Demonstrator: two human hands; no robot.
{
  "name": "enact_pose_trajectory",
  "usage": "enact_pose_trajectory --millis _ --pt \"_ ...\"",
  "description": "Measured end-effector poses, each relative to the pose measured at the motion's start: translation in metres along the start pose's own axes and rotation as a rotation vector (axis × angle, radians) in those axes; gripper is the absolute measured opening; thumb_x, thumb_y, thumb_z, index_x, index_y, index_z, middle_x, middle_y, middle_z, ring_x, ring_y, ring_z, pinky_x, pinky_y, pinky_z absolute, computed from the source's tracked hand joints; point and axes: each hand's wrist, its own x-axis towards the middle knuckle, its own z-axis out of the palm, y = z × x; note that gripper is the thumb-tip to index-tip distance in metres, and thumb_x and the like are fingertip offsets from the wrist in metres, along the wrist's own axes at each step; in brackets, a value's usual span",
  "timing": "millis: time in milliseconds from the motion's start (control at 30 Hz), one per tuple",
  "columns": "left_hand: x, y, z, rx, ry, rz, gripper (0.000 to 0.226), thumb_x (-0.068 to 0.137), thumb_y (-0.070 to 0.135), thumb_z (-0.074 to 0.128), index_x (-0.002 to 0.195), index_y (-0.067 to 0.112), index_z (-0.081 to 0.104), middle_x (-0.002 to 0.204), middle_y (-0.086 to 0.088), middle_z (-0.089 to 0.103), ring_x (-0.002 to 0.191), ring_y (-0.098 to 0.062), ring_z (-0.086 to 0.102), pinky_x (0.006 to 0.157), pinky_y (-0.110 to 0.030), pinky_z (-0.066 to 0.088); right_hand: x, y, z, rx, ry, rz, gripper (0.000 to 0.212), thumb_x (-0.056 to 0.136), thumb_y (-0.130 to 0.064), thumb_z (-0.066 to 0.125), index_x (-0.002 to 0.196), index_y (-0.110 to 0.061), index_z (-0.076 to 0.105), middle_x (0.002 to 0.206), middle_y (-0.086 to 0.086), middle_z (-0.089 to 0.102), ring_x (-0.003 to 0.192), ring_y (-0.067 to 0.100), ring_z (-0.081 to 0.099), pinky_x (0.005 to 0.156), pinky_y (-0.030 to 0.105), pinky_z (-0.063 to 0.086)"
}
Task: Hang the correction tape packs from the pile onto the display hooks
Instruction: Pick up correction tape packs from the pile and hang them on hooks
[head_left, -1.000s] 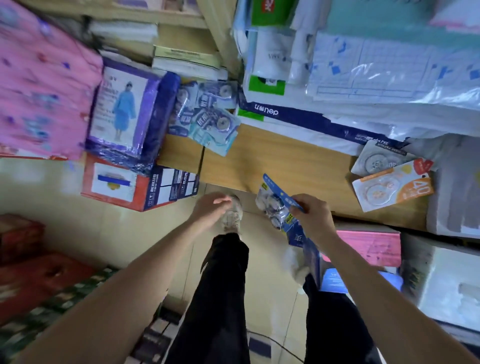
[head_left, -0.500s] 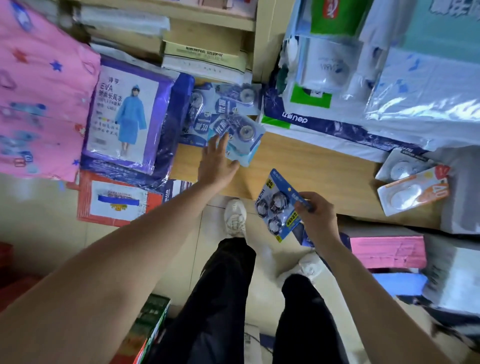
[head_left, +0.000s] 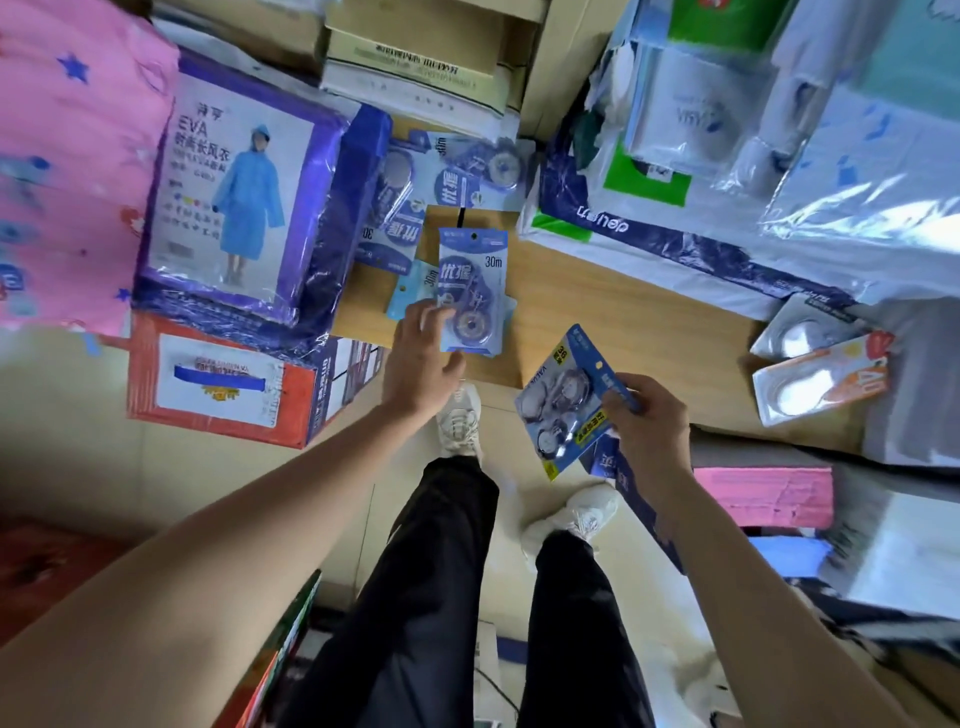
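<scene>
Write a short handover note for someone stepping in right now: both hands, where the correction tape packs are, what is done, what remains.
Left hand grips the lower corner of a single pack, just in front of the pile.
Right hand holds a multi-pack by its edge.
The pile lies on the wooden shelf beside the raincoat box.
Done: two packs picked up.
Left: hang both, then the rest of the pile; no hooks are in view.

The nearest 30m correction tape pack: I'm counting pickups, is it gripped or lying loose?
Gripped: the left hand pinches the 30m correction tape pack at its lower left corner. Lifted off the pile: cannot tell.
</scene>
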Motion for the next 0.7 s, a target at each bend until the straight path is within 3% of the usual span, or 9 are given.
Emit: enact_pose_trajectory --millis 100,167,233,333,433,600,700 --pt "0.01 0.005 0.007 -0.07 -0.002 -0.269 0.062 0.082 0.032 0.077 0.132 0.006 0.051 0.128 -0.017 0.053 0.118 -0.033 0.05 0.099 -0.043 0.044 0.003 -0.003 -0.001 0.071 -0.034 0.016 0.027 0.088 -0.006 0.071 0.088 -0.033 0.069 0.074 0.013 0.065 0.067 0.022 0.055 0.066 0.035 0.055" --pt "0.021 0.013 0.013 -0.041 -0.056 -0.346 0.076 0.081 0.047 0.076 0.139 0.008 0.045 0.132 -0.016 0.05 0.12 -0.032 0.047 0.1 -0.039 0.036 0.004 -0.005 -0.004 0.123 -0.077 0.036 0.026 0.085 -0.003 0.074 0.091 -0.029 0.07 0.079 0.016 0.071 0.069 0.023 0.062 0.071 0.037 0.06" --pt "0.03 0.022 0.016 -0.027 -0.073 -0.4 0.082 0.078 0.051 0.076 0.141 0.01 0.042 0.131 -0.015 0.049 0.119 -0.032 0.048 0.096 -0.038 0.037 0.004 -0.005 -0.009 0.143 -0.129 0.058 0.027 0.082 0.0 0.076 0.093 -0.024 0.071 0.081 0.013 0.074 0.07 0.023 0.066 0.073 0.037 0.061" --pt "0.038 0.03 0.014 -0.083 -0.089 -0.489 0.082 0.074 0.05 0.081 0.137 0.013 0.042 0.128 -0.013 0.052 0.111 -0.032 0.056 0.08 -0.034 0.041 0.003 -0.004 -0.017 0.17 -0.228 0.107 0.033 0.079 0.007 0.075 0.099 -0.018 0.071 0.086 0.013 0.076 0.075 0.025 0.071 0.076 0.037 0.06" --pt "0.035 0.032 0.008 -0.135 -0.067 -0.503 0.071 0.072 0.045 0.082 0.125 0.014 0.049 0.121 -0.01 0.059 0.108 -0.031 0.06 0.08 -0.033 0.042 -0.002 -0.003 -0.023 0.105 -0.262 0.105 0.038 0.079 0.012 0.071 0.1 -0.02 0.071 0.084 0.01 0.076 0.073 0.02 0.069 0.072 0.034 0.058" --pt "0.016 0.048 -0.04 -0.144 -0.128 -0.431 0.035 0.075 0.036 0.077 0.097 0.014 0.06 0.095 -0.005 0.066 0.084 -0.026 0.059 0.067 -0.031 0.036 -0.031 -0.021 -0.041 -0.024 -0.108 0.017 0.038 0.078 0.01 0.067 0.087 -0.027 0.072 0.075 0.0 0.071 0.062 0.006 0.058 0.063 0.023 0.05" --pt "-0.015 0.06 -0.084 -0.182 -0.18 -0.392 0.033 0.064 0.041 0.067 0.082 0.016 0.054 0.081 -0.004 0.064 0.074 -0.028 0.058 0.059 -0.033 0.035 -0.057 -0.05 -0.062 -0.057 -0.082 -0.048 0.038 0.081 0.007 0.066 0.083 -0.032 0.07 0.069 -0.002 0.065 0.055 0.004 0.054 0.054 0.018 0.046"
